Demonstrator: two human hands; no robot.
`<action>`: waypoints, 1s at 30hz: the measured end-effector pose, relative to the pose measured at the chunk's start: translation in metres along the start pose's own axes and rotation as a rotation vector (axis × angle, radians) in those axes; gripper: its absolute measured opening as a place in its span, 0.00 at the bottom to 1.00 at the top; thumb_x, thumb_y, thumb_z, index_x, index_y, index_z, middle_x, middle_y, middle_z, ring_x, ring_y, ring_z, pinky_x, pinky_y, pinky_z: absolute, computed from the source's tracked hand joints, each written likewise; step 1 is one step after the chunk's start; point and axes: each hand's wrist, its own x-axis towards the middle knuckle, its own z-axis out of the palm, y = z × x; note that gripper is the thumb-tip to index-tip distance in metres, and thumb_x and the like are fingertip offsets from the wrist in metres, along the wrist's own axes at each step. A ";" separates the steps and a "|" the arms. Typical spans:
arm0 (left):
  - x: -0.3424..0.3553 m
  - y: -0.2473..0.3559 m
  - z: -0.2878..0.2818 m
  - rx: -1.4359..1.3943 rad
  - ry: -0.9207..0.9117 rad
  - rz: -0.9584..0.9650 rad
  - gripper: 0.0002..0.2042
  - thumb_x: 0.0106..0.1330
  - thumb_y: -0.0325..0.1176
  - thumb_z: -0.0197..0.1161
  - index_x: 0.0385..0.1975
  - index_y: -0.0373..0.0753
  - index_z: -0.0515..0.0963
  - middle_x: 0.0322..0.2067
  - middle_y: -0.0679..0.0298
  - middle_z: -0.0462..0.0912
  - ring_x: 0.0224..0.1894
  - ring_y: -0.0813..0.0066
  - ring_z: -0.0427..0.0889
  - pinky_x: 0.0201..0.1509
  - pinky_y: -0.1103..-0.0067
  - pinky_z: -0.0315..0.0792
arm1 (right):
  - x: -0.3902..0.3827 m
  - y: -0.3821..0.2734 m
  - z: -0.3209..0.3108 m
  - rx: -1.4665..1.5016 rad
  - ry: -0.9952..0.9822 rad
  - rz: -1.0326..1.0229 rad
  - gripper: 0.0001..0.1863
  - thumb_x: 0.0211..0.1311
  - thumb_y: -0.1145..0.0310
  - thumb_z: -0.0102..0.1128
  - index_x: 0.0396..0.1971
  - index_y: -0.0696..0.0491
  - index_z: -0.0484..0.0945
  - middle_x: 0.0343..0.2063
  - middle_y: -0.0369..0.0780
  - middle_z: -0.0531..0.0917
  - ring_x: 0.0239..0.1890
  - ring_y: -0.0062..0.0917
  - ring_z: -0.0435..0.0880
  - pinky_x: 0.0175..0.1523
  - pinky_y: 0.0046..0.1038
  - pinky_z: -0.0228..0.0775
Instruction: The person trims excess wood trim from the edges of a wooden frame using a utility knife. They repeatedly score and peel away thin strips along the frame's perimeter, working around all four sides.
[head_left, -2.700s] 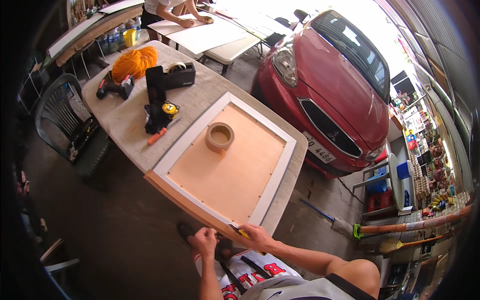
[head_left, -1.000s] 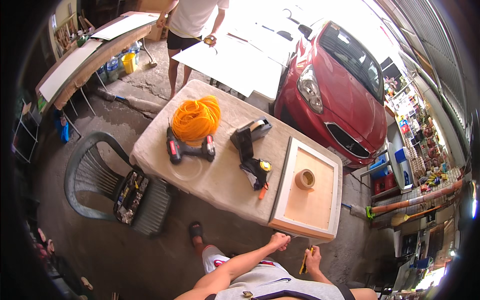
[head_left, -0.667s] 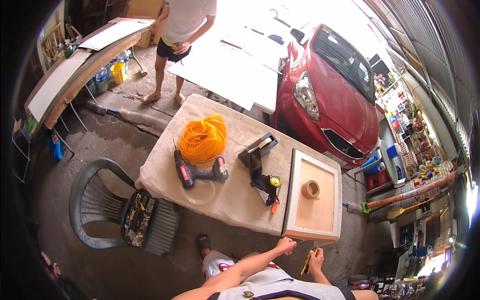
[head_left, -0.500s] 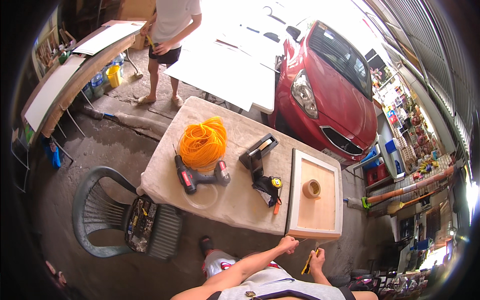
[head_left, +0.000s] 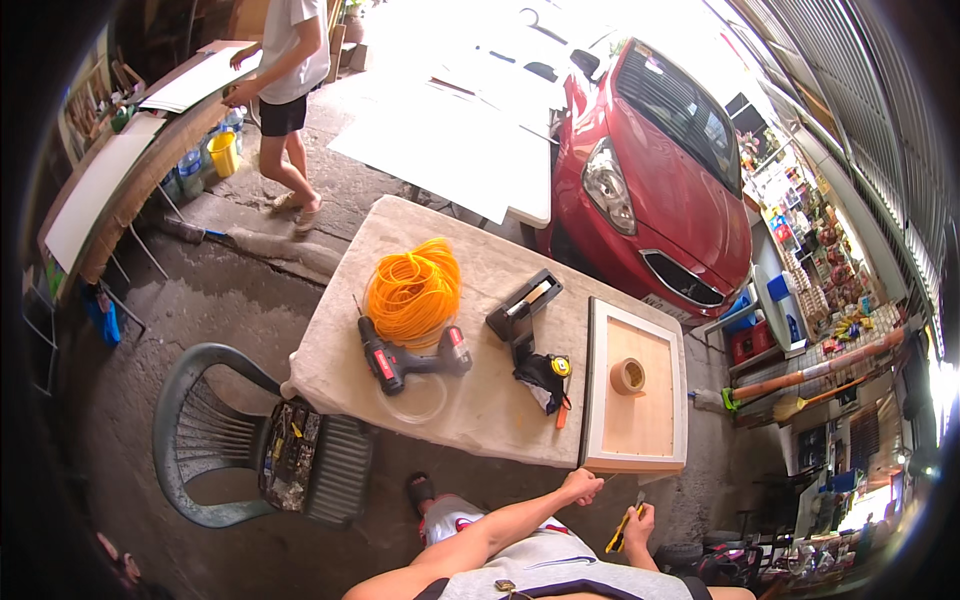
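Observation:
My left hand (head_left: 582, 487) is closed in a pinch by the near edge of a white-framed wooden panel (head_left: 640, 462). Something thin seems to be between its fingers, too small to make out. To the right of it and a little lower, my right hand (head_left: 639, 527) grips a yellow and black utility knife (head_left: 619, 533), apart from the panel. On the panel stands a roll of brown tape (head_left: 628, 376). A yellow tape measure (head_left: 560, 367) lies left of the panel on a black pouch, with an orange-handled tool (head_left: 562, 415) beside it.
The pale table (head_left: 480, 420) also bears a coil of orange cord (head_left: 412, 293), a cordless drill (head_left: 400, 365) and a black case (head_left: 523, 305). A green chair (head_left: 215, 430) with a toolbox stands left. Beyond are a red car (head_left: 660, 190) and another person (head_left: 292, 80) beside a bench.
The other person has walked left to the bench and reaches over it. My right hand with the knife has shifted slightly right and down. My left hand stays at the panel's edge.

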 end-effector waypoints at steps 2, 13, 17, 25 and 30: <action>-0.001 0.001 -0.001 -0.012 0.003 0.010 0.12 0.62 0.40 0.62 0.27 0.36 0.82 0.22 0.63 0.82 0.21 0.76 0.83 0.24 0.79 0.80 | 0.000 -0.014 -0.001 -0.004 -0.004 0.030 0.12 0.63 0.72 0.59 0.44 0.57 0.71 0.29 0.40 0.78 0.25 0.26 0.79 0.29 0.31 0.76; -0.009 -0.005 -0.015 -0.047 0.000 0.044 0.13 0.59 0.41 0.62 0.26 0.36 0.82 0.22 0.63 0.82 0.20 0.75 0.83 0.23 0.78 0.80 | -0.011 -0.082 -0.003 0.055 -0.045 0.172 0.12 0.62 0.72 0.61 0.42 0.58 0.73 0.28 0.41 0.80 0.27 0.26 0.81 0.33 0.31 0.77; -0.018 -0.002 -0.022 -0.050 -0.005 0.031 0.12 0.61 0.40 0.62 0.27 0.35 0.82 0.21 0.63 0.82 0.20 0.75 0.83 0.23 0.79 0.80 | -0.014 -0.080 0.001 0.051 -0.028 0.133 0.11 0.62 0.72 0.60 0.42 0.58 0.72 0.27 0.40 0.79 0.24 0.25 0.81 0.29 0.30 0.77; -0.035 0.007 -0.043 -0.060 -0.037 0.007 0.11 0.61 0.38 0.61 0.26 0.35 0.80 0.20 0.64 0.78 0.18 0.77 0.79 0.19 0.80 0.75 | -0.017 -0.086 0.003 -0.015 0.034 0.124 0.11 0.62 0.72 0.60 0.42 0.59 0.73 0.27 0.40 0.79 0.25 0.25 0.81 0.30 0.31 0.77; -0.040 0.012 -0.051 -0.067 -0.054 -0.002 0.11 0.61 0.37 0.60 0.25 0.35 0.80 0.20 0.64 0.77 0.18 0.77 0.79 0.19 0.80 0.75 | -0.022 -0.103 -0.004 0.066 0.002 0.218 0.10 0.61 0.72 0.60 0.41 0.59 0.73 0.27 0.41 0.80 0.27 0.26 0.81 0.32 0.32 0.76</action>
